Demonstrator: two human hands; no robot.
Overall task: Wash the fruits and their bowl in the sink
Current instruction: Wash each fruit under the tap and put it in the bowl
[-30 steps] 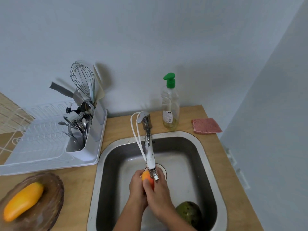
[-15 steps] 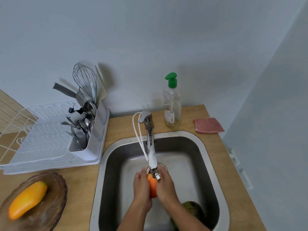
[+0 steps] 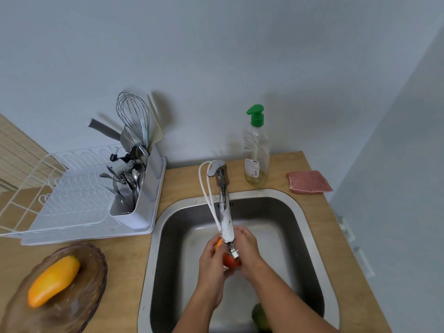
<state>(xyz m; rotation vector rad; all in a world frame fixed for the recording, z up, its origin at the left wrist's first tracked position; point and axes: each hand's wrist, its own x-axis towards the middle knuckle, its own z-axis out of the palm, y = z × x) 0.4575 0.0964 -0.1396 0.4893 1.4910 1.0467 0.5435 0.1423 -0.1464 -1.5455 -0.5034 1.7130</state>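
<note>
An orange-red fruit (image 3: 230, 261) is clasped between my left hand (image 3: 212, 258) and my right hand (image 3: 248, 251) over the steel sink (image 3: 310, 236), right under the tap's spout (image 3: 227, 227). Most of the fruit is hidden by my fingers. A green fruit (image 3: 260, 317) lies in the sink's near right corner, partly behind my right forearm. On the counter to the left sits a brown glass bowl (image 3: 89, 289) holding a long yellow-orange fruit (image 3: 52, 281).
A white dish rack (image 3: 72, 207) with a cutlery holder full of utensils stands at the back left. A dish soap bottle (image 3: 255, 150) with a green pump and a pink sponge (image 3: 308, 181) sit behind the sink. A wall closes the right side.
Both hands have shifted around the fruit, with the left hand now lower and more of the fruit's underside showing. My view has drifted, hiding more of the green fruit behind my right arm.
</note>
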